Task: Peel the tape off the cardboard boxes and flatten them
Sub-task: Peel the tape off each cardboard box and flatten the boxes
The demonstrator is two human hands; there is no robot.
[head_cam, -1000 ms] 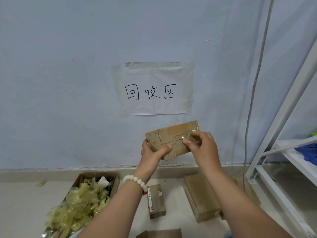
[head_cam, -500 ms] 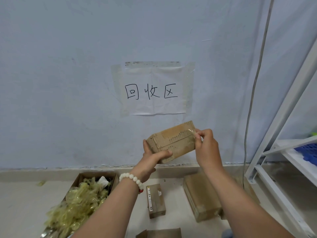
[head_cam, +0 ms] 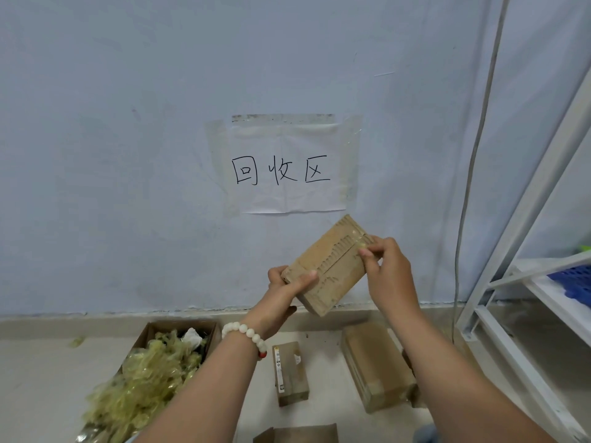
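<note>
A small cardboard box (head_cam: 329, 266) is held up in the air in front of the wall, tilted, its upper corner just below a paper sign (head_cam: 287, 164) taped there; the left hand (head_cam: 279, 297) grips the box's lower end, thumb across the front face; the right hand (head_cam: 388, 270) pinches a strip of clear tape (head_cam: 359, 239) at the upper right edge of the box, fingertips together on it; a white bead bracelet (head_cam: 248, 337) sits on the left wrist. On the floor below, an open carton (head_cam: 145, 334) is piled with crumpled yellowish tape (head_cam: 144, 388); right of it lie a small closed box (head_cam: 291, 372) and a larger one (head_cam: 377, 366), near each other but apart; a cardboard piece (head_cam: 300, 434) shows at the bottom edge; a white shelf frame (head_cam: 543, 174) stands at the right.
</note>
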